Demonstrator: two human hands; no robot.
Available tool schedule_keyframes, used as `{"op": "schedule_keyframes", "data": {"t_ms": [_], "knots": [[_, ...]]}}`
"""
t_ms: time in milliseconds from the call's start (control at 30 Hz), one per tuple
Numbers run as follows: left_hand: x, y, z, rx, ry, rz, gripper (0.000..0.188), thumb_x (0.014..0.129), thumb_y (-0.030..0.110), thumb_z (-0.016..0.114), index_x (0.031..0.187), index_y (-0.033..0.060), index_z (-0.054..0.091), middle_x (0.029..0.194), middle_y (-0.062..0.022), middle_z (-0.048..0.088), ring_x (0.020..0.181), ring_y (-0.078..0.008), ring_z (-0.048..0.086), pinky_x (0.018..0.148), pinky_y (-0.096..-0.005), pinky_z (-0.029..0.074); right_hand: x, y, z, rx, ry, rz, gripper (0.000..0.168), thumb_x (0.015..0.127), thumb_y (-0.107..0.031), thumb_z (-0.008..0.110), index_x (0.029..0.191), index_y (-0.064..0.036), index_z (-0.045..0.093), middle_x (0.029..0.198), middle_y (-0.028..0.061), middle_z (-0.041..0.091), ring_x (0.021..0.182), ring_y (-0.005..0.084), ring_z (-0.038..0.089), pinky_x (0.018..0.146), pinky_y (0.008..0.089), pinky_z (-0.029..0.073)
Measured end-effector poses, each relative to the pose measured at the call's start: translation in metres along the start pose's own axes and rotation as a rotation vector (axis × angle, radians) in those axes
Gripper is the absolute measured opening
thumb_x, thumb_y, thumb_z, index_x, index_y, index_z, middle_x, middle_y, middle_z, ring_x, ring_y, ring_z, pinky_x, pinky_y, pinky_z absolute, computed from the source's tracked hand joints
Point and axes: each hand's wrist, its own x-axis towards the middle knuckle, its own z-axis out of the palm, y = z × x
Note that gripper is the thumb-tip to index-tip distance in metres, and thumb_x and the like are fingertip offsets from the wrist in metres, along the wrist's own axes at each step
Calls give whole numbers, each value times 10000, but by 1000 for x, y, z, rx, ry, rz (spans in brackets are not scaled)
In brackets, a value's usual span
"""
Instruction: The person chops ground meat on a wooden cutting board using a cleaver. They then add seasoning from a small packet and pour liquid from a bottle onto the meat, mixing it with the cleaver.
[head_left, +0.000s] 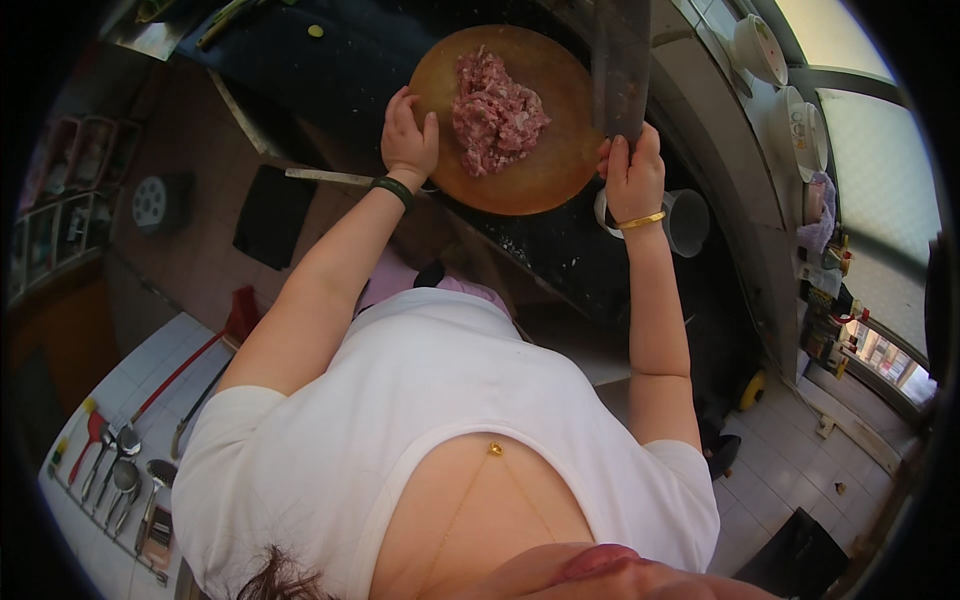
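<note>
A mound of minced raw meat (499, 116) lies on the round wooden chopping board (562, 176), on a dark countertop (352, 71). My right hand (634, 172) is closed around a cleaver (621, 67), whose handle is hidden in the grip. The broad blade points away from me, at the board's right edge, with small bits stuck to it. At the left rim of the board rests my left hand (410, 135), its fingers spread and nothing seen in them; it is apart from the meat.
A translucent plastic container (686, 223) and a white one (602, 214) stand by my right wrist. A small yellowish slice (316, 31) and green stalks (225, 22) lie at the upper left. Bowls (759, 51) line the window ledge. Ladles and other utensils (124, 476) hang at the lower left.
</note>
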Motion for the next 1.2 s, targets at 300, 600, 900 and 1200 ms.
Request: {"op": "schedule_keyframes", "data": {"t_ms": [300, 600, 900, 1200], "knots": [[8, 0, 5, -19, -10, 18, 359, 841, 234, 586, 1136, 48, 502, 1336, -143, 467, 1181, -332, 484, 977, -404, 410, 31, 43, 50, -353, -145, 194, 219, 929, -185, 499, 1059, -12, 469, 834, 244, 650, 750, 428, 628, 642, 489, 499], [5, -2, 4, -34, -10, -1, 341, 840, 214, 590, 1130, 54, 508, 1340, -121, 475, 1174, -317, 495, 965, -395, 417, 35, 26, 54, -589, -267, 106, 249, 926, -178, 481, 1115, -17, 464, 883, 243, 653, 814, 419, 630, 713, 491, 497], [1, -1, 7, -93, -23, 6, 336, 848, 210, 578, 1129, 42, 506, 1320, -142, 487, 1171, -330, 494, 973, -398, 412, 26, 50, 64, -672, -293, 93, 282, 930, -186, 503, 1153, -17, 462, 780, 212, 641, 692, 411, 617, 628, 471, 491], [-9, 7, 6, -90, -36, -4, 361, 835, 215, 588, 1141, 43, 500, 1334, -144, 472, 1182, -331, 484, 971, -402, 412, 0, 62, 77, -644, -218, 142, 299, 918, -187, 510, 1170, -37, 450, 832, 236, 656, 752, 457, 618, 683, 501, 503]]}}
